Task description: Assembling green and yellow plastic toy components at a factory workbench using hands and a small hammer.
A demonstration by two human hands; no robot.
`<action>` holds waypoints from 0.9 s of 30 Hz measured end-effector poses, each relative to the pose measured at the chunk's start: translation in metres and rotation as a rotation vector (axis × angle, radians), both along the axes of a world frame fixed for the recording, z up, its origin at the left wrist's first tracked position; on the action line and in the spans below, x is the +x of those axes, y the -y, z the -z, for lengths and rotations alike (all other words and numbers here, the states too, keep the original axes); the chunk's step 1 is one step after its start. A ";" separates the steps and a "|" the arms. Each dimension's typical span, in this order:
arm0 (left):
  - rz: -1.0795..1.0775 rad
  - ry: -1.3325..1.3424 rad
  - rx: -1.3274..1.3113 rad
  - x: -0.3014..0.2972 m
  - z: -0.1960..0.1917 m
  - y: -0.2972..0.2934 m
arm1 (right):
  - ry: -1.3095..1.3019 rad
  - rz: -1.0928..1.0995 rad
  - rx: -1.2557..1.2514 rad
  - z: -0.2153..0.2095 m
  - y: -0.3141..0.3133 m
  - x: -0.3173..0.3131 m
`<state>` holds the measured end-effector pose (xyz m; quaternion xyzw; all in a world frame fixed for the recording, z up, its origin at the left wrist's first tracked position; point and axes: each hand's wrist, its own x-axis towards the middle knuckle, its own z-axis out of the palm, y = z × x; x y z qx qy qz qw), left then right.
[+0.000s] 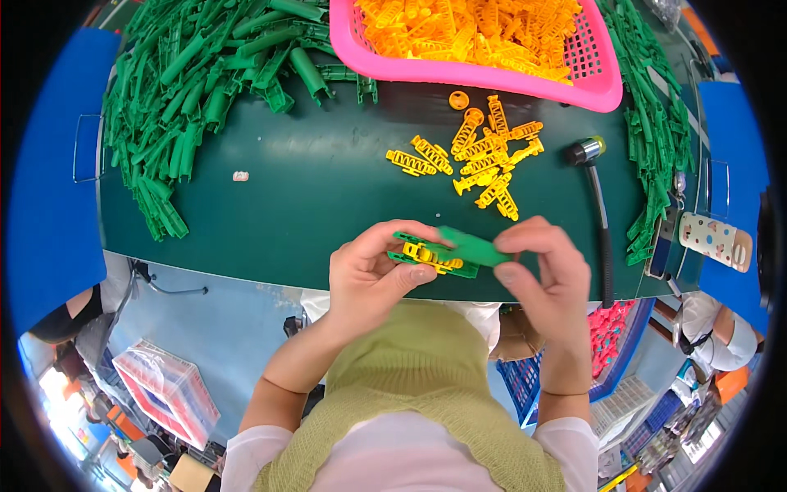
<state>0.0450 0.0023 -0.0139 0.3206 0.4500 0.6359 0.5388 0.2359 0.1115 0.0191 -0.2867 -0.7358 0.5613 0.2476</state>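
My left hand [373,266] is closed around a green plastic half-shell [467,271] with a yellow slotted plastic piece [433,256] seated in it. Between the thumb and fingers of my right hand [545,275] is a second green shell [474,246], slightly blurred and tilted over the first one. The two green parts overlap in view; I cannot tell whether they touch. Just beyond my hands lies a small heap of loose yellow slotted pieces [484,156] on the dark green tabletop [311,189].
A pink basket [484,72] full of yellow pieces stands at the far side. Green shells are piled at the far left [180,98] and along the right [656,123]. A black-handled mallet [602,213] lies right of the yellow heap. Near the right edge is a dotted phone case [715,239].
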 end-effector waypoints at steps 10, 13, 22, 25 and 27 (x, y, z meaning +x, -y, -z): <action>-0.189 0.011 -0.029 0.000 -0.003 0.007 | -0.014 0.058 -0.166 0.006 0.017 -0.025; -0.185 -0.045 -0.053 -0.003 -0.008 0.008 | -0.098 0.205 -0.087 0.010 0.020 -0.027; -0.238 0.080 0.067 0.001 -0.001 0.002 | -0.014 0.103 0.278 0.013 0.023 -0.035; -0.240 0.098 0.025 0.001 -0.001 0.003 | -0.008 0.094 0.186 0.016 0.024 -0.035; -0.241 0.108 0.009 0.001 0.001 0.004 | -0.044 0.094 0.119 0.018 0.023 -0.035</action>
